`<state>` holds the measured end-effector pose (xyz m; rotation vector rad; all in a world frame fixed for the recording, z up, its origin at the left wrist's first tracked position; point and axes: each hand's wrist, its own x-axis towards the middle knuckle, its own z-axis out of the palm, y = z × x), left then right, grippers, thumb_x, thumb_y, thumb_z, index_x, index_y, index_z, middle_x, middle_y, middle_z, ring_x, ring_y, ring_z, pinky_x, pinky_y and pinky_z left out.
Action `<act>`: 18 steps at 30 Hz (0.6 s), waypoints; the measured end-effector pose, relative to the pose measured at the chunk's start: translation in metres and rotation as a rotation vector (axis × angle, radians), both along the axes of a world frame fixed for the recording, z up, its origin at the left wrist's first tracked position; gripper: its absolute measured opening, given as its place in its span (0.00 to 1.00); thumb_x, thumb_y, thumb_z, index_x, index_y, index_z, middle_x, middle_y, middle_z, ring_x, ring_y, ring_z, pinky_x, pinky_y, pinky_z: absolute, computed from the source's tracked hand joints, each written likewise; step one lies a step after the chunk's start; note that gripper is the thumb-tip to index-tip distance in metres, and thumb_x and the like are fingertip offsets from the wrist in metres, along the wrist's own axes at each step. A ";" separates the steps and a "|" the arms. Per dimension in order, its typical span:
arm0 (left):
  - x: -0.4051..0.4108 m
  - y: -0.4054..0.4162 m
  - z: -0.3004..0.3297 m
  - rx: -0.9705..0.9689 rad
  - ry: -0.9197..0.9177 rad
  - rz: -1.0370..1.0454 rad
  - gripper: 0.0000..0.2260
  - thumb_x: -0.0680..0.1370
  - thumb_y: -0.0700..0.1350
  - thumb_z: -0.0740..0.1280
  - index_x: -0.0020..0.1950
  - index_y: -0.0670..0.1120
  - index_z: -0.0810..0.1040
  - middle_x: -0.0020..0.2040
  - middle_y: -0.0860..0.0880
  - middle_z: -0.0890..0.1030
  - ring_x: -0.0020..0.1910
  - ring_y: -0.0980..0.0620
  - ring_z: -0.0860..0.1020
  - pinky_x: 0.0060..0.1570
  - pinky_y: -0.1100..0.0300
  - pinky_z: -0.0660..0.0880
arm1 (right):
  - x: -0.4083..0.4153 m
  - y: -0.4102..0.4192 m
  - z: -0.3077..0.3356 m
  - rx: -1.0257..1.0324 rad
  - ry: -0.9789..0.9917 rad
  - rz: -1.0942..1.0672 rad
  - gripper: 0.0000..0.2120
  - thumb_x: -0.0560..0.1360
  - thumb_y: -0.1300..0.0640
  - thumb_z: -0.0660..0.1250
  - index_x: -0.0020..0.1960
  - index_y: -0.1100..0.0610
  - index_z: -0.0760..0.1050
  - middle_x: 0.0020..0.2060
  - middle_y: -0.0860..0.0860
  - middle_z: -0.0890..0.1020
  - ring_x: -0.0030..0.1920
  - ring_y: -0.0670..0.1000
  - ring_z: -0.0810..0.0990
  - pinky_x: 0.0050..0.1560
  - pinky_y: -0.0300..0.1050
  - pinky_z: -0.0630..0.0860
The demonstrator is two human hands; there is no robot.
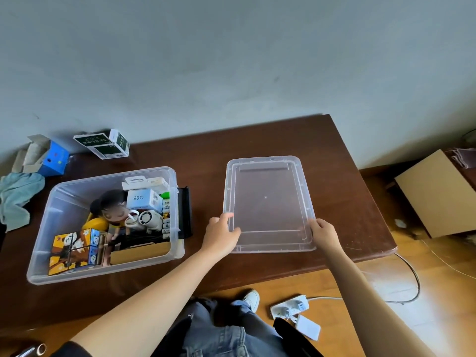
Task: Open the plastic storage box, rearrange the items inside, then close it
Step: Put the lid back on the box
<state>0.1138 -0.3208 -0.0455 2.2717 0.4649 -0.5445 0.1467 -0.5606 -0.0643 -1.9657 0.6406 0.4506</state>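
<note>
The plastic storage box (43, 243) sits open on the left of the brown table (342, 191), well apart from its clear lid (268, 199), which lies flat on the table's right part. Both hands grip the lid's near end: the left hand (221, 234) curls over its left edge with the thumb on top, and the right hand (323, 233) clasps its right corner. Inside the box, crowded toward its right side, lie a panda-printed carton (74, 249), a dark-haired doll (113, 210), a white box marked Q88 (140, 198) and a small white fan (149, 220).
</note>
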 end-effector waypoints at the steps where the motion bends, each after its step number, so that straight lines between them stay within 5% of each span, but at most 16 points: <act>1: 0.000 0.000 0.006 0.000 -0.057 -0.044 0.22 0.79 0.53 0.63 0.72 0.53 0.65 0.72 0.46 0.63 0.65 0.48 0.69 0.62 0.56 0.71 | 0.002 0.002 0.010 0.062 -0.038 -0.039 0.16 0.81 0.60 0.54 0.36 0.58 0.71 0.29 0.51 0.77 0.28 0.48 0.75 0.24 0.37 0.71; 4: 0.003 0.003 0.024 -0.018 -0.132 -0.195 0.31 0.72 0.63 0.67 0.73 0.58 0.63 0.77 0.52 0.50 0.75 0.47 0.52 0.71 0.47 0.58 | 0.011 0.008 0.039 0.195 -0.127 -0.144 0.12 0.79 0.60 0.56 0.41 0.61 0.74 0.32 0.51 0.82 0.29 0.47 0.81 0.27 0.39 0.74; 7: 0.007 0.008 0.038 0.119 -0.234 -0.418 0.38 0.68 0.65 0.71 0.74 0.62 0.58 0.78 0.56 0.44 0.76 0.49 0.46 0.72 0.42 0.53 | 0.023 0.018 0.071 0.286 -0.211 -0.172 0.09 0.74 0.64 0.59 0.37 0.62 0.72 0.33 0.56 0.81 0.29 0.49 0.80 0.28 0.38 0.74; 9: 0.010 0.009 0.048 0.230 -0.344 -0.453 0.37 0.71 0.60 0.71 0.75 0.62 0.56 0.78 0.53 0.48 0.76 0.49 0.50 0.72 0.42 0.53 | 0.031 0.027 0.095 0.328 -0.263 -0.149 0.11 0.74 0.64 0.60 0.33 0.60 0.71 0.30 0.54 0.81 0.27 0.49 0.79 0.25 0.35 0.72; 12: 0.018 0.013 0.068 0.286 -0.650 -0.284 0.23 0.77 0.46 0.67 0.72 0.55 0.67 0.71 0.51 0.69 0.70 0.49 0.66 0.70 0.41 0.59 | 0.038 0.043 0.128 0.411 -0.365 -0.066 0.10 0.75 0.60 0.61 0.36 0.58 0.74 0.30 0.52 0.80 0.33 0.53 0.77 0.30 0.41 0.73; 16: 0.027 0.029 0.097 0.093 -0.972 -0.039 0.16 0.76 0.33 0.64 0.61 0.46 0.78 0.56 0.51 0.82 0.54 0.49 0.80 0.61 0.47 0.72 | 0.052 0.064 0.163 0.805 -0.389 0.066 0.20 0.81 0.43 0.51 0.51 0.55 0.76 0.40 0.53 0.84 0.39 0.51 0.83 0.35 0.43 0.79; 18: 0.027 0.038 0.108 -0.077 -0.959 0.037 0.13 0.79 0.36 0.63 0.61 0.45 0.77 0.54 0.50 0.83 0.51 0.50 0.81 0.53 0.55 0.76 | 0.059 0.077 0.166 0.711 -0.444 0.076 0.20 0.81 0.44 0.51 0.52 0.55 0.76 0.46 0.54 0.83 0.44 0.51 0.82 0.40 0.44 0.79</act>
